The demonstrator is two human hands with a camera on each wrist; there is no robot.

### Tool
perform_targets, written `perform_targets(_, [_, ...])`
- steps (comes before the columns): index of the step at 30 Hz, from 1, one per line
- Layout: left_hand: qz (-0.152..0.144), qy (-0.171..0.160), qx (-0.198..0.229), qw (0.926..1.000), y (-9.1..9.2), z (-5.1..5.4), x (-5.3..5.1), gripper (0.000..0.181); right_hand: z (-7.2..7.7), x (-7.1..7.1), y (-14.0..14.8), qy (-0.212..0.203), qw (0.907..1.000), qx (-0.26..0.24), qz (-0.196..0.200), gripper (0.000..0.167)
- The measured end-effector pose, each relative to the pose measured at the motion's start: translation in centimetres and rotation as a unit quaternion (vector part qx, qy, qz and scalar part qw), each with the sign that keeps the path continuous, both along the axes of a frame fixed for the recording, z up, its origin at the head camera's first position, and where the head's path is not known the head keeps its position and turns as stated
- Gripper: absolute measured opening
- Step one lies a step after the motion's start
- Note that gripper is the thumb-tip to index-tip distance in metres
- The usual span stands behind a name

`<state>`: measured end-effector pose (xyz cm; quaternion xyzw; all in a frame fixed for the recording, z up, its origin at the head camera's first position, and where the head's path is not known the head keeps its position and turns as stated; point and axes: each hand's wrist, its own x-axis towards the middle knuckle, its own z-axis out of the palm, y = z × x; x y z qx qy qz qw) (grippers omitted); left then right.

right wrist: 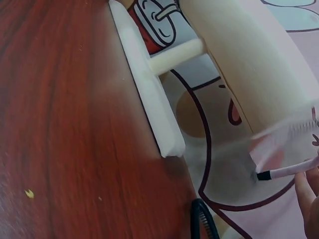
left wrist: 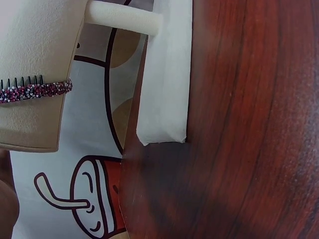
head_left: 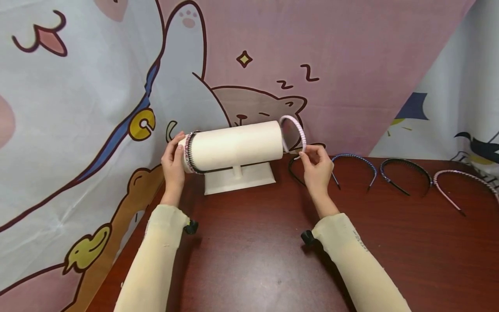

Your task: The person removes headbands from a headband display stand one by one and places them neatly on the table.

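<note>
A cream headband stand (head_left: 238, 145) has a horizontal padded cylinder on a short post and a flat base. My left hand (head_left: 173, 162) holds the cylinder's left end, thumb in front. Close beside it, a beaded headband (left wrist: 35, 91) with black comb teeth sits around the cylinder. My right hand (head_left: 317, 169) pinches a pale pink wrapped headband (head_left: 299, 128) near one end, with its arch up at the cylinder's right end. In the right wrist view, this headband's black tip (right wrist: 263, 176) shows below the cylinder, and its toothed band is blurred.
On the reddish-brown table (head_left: 249, 260), a dark headband (head_left: 295, 173) lies partly behind my right hand. Farther right lie a blue headband (head_left: 352, 156), a black headband (head_left: 405, 160) and a pink headband (head_left: 448, 200). A cartoon-printed cloth (head_left: 343, 78) hangs behind and to the left.
</note>
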<state>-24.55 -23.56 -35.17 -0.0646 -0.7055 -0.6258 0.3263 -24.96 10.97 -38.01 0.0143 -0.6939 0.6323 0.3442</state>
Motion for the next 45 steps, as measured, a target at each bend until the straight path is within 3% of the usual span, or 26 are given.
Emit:
perform_targets(10, [0.002, -0.004, -0.007, 1.0, -0.1, 0.0, 0.1, 0.035, 0.0, 0.7, 2.4, -0.002, 0.9996, 0.02, -0.021, 0.021])
perform_targets(18, [0.003, -0.005, -0.007, 1.0, 0.0, -0.1, 0.0, 0.034, -0.1, 1.4, 4.2, -0.027, 0.9979, 0.045, -0.038, 0.021])
perform_targets(31, [0.004, 0.005, -0.018, 0.9998, -0.1, -0.1, -0.1, 0.034, -3.5, -0.1, 8.1, -0.048, 0.9977, 0.034, -0.034, 0.023])
perform_targets(41, [0.004, 0.001, -0.017, 0.9998, -0.1, 0.1, 0.0, 0.034, -3.7, 1.1, 9.7, -0.059, 0.997, 0.038, -0.033, 0.021])
perform_targets(45, [0.001, 0.004, -0.012, 0.9999, -0.1, 0.0, 0.1, 0.034, -3.0, 2.1, 9.8, -0.062, 0.9976, 0.024, -0.019, 0.022])
